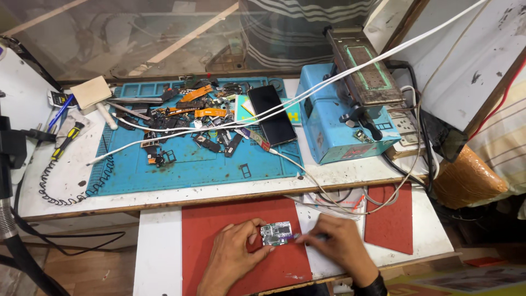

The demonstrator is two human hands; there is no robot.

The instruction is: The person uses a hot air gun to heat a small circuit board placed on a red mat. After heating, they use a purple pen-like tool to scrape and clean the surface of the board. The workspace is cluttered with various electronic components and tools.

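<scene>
Head view: left hand (233,255) pinches a small circuit board (276,233); right hand (339,244) grips a thin tool (307,237).

1. Circuit board (276,233) is showing glinting metal shields and a purple lacquered edge.
2. Red mat (230,225) is looking matt and rubbery.
3. Blue mat (192,164) is looking matt, scuffed and stained.
4. Phone (272,114) is presenting glossy black glass.
5. Blue machine (329,137) is showing worn painted metal; its top plate (366,68) is appearing tarnished.
6. Surface (159,246) is looking white, smooth and smudged.
7. White cables (329,82) are having smooth plastic sheathing.
</scene>
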